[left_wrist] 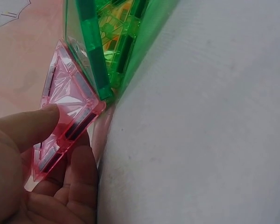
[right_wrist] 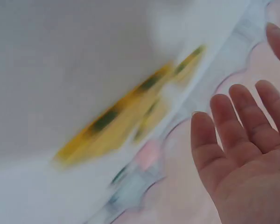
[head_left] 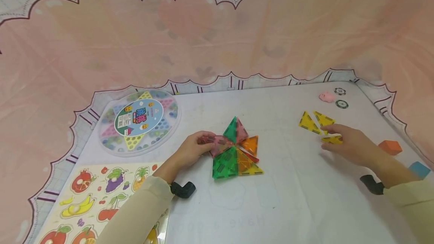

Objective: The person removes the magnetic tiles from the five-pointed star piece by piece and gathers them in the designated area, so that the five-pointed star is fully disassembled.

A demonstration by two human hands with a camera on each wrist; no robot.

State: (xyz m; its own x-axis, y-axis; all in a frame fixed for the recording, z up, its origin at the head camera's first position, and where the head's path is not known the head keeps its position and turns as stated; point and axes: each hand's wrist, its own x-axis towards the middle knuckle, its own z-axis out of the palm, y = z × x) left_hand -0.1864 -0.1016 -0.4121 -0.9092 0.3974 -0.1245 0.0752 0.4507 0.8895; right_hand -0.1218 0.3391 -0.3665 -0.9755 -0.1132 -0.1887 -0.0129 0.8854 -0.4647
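In the head view my left hand (head_left: 191, 148) pinches a pink see-through triangular magnetic tile (head_left: 220, 144) at the left of a star-like cluster. The left wrist view shows the thumb on the face of this pink tile (left_wrist: 70, 88) and fingers behind it; its corner meets a green tile (left_wrist: 91, 42). Green (head_left: 223, 163), orange (head_left: 251, 145) and yellow tiles (head_left: 255, 169) spread around the cluster's middle. At the right, my right hand (head_left: 352, 144) is over three yellow triangular tiles (head_left: 307, 122). Its fingers are spread in the right wrist view, apart from the blurred yellow tiles (right_wrist: 107, 121).
A round marble board game (head_left: 159, 101) lies at the back left. In front of it is a fruit picture board (head_left: 96, 169). A pink pig figure (head_left: 326, 97) and two chip-like discs (head_left: 341, 104) lie at the back right; orange (head_left: 390, 147) and blue blocks (head_left: 419, 169) sit near the right edge.
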